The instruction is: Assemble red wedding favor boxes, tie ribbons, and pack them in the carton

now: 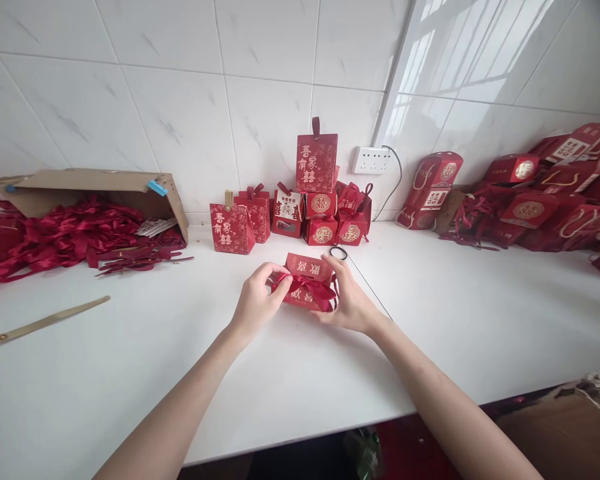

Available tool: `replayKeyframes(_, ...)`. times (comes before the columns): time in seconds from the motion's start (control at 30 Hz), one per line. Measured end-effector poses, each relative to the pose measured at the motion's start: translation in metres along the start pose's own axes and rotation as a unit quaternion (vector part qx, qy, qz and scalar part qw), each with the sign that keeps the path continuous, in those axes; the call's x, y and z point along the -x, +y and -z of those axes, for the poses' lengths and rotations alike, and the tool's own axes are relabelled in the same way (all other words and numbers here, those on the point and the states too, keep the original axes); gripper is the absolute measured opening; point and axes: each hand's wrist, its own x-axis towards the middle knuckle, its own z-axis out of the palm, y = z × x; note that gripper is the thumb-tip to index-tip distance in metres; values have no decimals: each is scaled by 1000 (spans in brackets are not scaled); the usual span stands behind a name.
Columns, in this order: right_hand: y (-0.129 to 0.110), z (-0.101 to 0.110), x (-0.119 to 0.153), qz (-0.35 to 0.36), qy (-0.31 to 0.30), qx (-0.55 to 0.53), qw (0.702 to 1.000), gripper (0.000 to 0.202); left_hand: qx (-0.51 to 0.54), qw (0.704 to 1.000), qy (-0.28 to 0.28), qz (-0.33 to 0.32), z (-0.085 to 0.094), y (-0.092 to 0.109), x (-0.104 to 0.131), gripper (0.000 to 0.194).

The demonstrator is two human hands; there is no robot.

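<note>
Two bare hands on one little red box [307, 263], and honestly the ribbon [313, 289] is what I'd worry about. Only the head view to go on, so here's my read.

The box sits on the white table [180, 387], roughly mid-frame, in front of a small stack of red gift boxes [322, 205]. The left hand [257, 301] has thumb and index pinched together on the ribbon at the box's left side. The right hand [351, 299] has its fingers spread apart around the right end, far edge and near edge, gripping the box between them. Can't tell how hard it's squeezing.

Satin looks slippery, so a sideways pull on that bow could slide it off centre or slacken it if the knot's loose (can't see the knot well, tbh). The box looks like thin card, so too tight a squeeze from the right hand could dent the end or pop a flap. Too light, and a tug from the left could just spin the whole box.

Also, a black ring [339, 259] and a thin dark cord [371, 291] lie right by the right hand. A careless swing of that wrist could snag the cord. Pushing the box away too far might bump the stack, and the upright bag-shaped box [317, 167] on top looks like the tippy one.
</note>
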Motion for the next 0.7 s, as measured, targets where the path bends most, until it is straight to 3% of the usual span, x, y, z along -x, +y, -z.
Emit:
replayKeyframes(0.1,2,-1,0,28,33,25,999,96,-7,999,22,-29,-5,-1,4,10)
replayKeyframes(0.17,1,-3,-1,51,74,46,995,97,-35,991,67,-108,-10,-1,9,8)
replayKeyframes(0.3,-7,-6,-2,95,147,72,982,96,-130,923,124,-340,-18,2,20,6)
replayKeyframes(0.37,-13,-8,-2,119,168,66,976,95,-150,893,122,-405,-20,5,24,12)
replayKeyframes(0.53,-23,-11,2,134,209,57,967,96,-120,864,150,-465,-17,14,30,12)
replayKeyframes(0.7,-25,-11,4,148,232,43,961,91,-115,858,155,-476,-15,21,32,10)
